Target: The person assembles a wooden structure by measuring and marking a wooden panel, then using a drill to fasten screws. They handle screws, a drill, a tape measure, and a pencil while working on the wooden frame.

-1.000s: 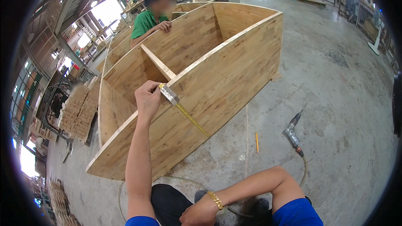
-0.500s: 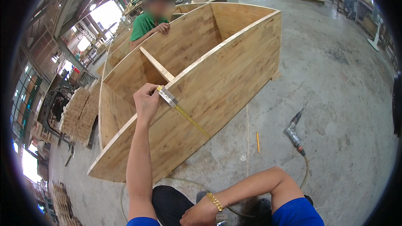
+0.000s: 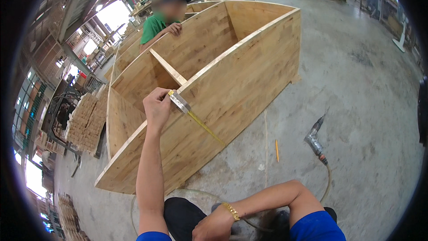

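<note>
My left hand [image 3: 157, 107] is closed on a tape measure [image 3: 180, 102] at the upper edge of a large wooden cabinet frame [image 3: 249, 71]. The yellow tape blade [image 3: 206, 128] runs from its case down across the outer side panel to the bottom edge by the floor. My right hand [image 3: 213, 228], with a gold bracelet [image 3: 231, 212] at its wrist, lies bent beside my dark-clothed knee [image 3: 183, 216]. Its fingers are mostly hidden at the lower edge of the picture.
A cordless-looking body with a hose marks an air drill [image 3: 315, 139] on the concrete floor, near a yellow pencil [image 3: 277, 151]. Across the cabinet a person in green [image 3: 153, 27] rests a hand on a panel. Stacked wood [image 3: 87, 122] stands at left.
The view has shifted slightly. My left hand keeps the tape measure at the same spot on the cabinet, and the person opposite has moved their head a little.
</note>
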`<state>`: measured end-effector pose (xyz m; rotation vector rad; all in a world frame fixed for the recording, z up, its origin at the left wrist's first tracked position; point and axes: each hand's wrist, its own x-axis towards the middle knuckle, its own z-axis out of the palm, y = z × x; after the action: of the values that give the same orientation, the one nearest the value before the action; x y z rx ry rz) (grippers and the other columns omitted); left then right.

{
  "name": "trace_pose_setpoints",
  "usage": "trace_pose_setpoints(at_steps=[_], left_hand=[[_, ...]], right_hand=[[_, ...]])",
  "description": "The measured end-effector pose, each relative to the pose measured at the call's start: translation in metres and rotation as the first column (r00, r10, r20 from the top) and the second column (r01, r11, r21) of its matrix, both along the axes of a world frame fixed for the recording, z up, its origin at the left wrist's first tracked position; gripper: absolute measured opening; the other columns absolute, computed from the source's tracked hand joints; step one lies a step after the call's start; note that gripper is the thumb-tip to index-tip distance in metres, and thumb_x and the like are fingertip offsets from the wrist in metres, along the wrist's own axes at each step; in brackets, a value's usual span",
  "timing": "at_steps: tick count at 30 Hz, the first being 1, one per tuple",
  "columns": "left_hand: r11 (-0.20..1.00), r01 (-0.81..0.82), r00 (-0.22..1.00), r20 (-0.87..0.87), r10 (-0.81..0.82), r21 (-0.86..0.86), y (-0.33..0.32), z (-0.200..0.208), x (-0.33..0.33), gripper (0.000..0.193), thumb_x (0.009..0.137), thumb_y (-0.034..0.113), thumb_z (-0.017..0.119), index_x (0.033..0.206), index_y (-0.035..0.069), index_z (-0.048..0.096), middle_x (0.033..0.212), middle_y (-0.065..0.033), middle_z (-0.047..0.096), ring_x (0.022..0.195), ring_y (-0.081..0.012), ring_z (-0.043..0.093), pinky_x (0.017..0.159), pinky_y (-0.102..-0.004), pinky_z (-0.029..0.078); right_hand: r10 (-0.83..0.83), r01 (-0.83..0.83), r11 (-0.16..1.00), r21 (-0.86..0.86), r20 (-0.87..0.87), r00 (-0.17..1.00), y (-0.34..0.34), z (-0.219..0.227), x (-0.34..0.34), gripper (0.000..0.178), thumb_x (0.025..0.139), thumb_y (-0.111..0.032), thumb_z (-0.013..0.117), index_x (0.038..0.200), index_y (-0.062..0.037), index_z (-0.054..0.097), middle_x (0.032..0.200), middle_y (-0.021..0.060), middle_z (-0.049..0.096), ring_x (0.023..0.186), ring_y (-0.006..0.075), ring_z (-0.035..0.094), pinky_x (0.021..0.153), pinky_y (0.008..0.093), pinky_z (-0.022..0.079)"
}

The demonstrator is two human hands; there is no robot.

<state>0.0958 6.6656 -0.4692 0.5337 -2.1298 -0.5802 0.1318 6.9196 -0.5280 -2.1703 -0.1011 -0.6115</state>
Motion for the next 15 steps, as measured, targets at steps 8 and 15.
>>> trace_pose_setpoints(at_steps=[8, 15], left_hand=[[0.998, -0.028, 0.999, 0.022, 0.029, -0.05, -0.011, 0.005, 0.014, 0.009, 0.078, 0.005, 0.061, 0.081, -0.002, 0.066, 0.068, -0.0023, 0.06, 0.064, -0.0062, 0.052, 0.058, -0.0229, 0.041], [0.981, 0.086, 0.996, 0.023, -0.092, 0.174, -0.024, -0.004, 0.007, 0.02, 0.081, 0.004, 0.058, 0.098, -0.006, 0.063, 0.088, -0.0085, 0.064, 0.079, -0.0127, 0.059, 0.071, -0.0226, 0.046]], right_hand=[[-0.482, 0.238, 0.567, 0.788, 0.083, 0.872, -0.071, -0.093, -0.125, 0.03, 0.078, -0.002, 0.061, 0.108, 0.0005, 0.059, 0.099, 0.0142, 0.065, 0.089, 0.017, 0.063, 0.08, 0.0291, 0.05], [-0.784, -0.225, -0.503, 0.834, -0.55, -0.287, -0.103, -0.312, -0.137, 0.018, 0.083, -0.007, 0.052, 0.094, 0.0023, 0.063, 0.082, 0.0102, 0.065, 0.063, 0.0153, 0.064, 0.045, 0.0248, 0.044]])
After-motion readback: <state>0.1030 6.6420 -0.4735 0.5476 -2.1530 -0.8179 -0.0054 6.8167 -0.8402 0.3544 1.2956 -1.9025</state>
